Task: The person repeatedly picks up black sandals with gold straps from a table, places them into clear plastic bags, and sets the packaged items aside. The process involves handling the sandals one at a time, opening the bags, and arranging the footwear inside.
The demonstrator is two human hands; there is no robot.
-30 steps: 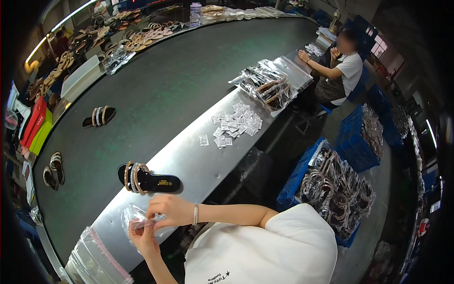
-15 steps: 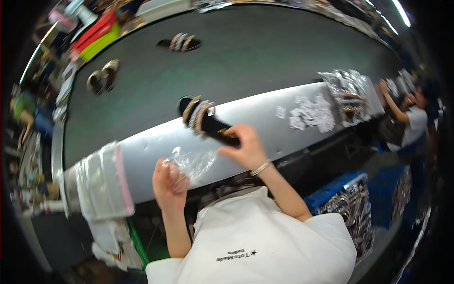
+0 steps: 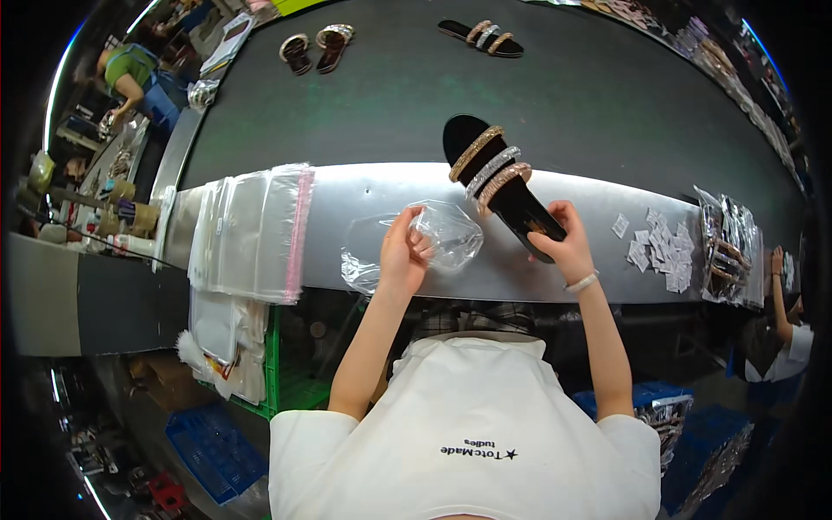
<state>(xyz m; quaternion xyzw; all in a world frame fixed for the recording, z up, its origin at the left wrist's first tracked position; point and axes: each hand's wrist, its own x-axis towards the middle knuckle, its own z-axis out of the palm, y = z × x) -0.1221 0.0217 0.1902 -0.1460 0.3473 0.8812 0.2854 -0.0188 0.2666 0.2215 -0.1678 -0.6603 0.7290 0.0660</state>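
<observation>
My right hand (image 3: 568, 245) grips a black sandal (image 3: 513, 208) by its heel end, thumb on the insole. Three glittery straps, gold, silver and rose, cross the sandal, and its toe points up and to the left. Beside it my left hand (image 3: 406, 253) is closed on a clear plastic bag (image 3: 453, 238), whose film spreads out on both sides of the fingers. The sandal and the bag are apart. Both hands are over the metal ledge (image 3: 347, 186) along the near side of the dark belt.
A stack of clear bags (image 3: 251, 234) lies at the left of the ledge. Small white packets (image 3: 663, 251) and bagged sandals (image 3: 728, 251) are at the right. On the dark belt (image 3: 364, 113) lie a sandal pair (image 3: 334, 48) and another sandal (image 3: 482, 39). Other people work at both sides.
My view has swung left, so the scene sits further right. The sandal is still in my right hand, and the bag in my left hand is spread wider beside the fingers.
</observation>
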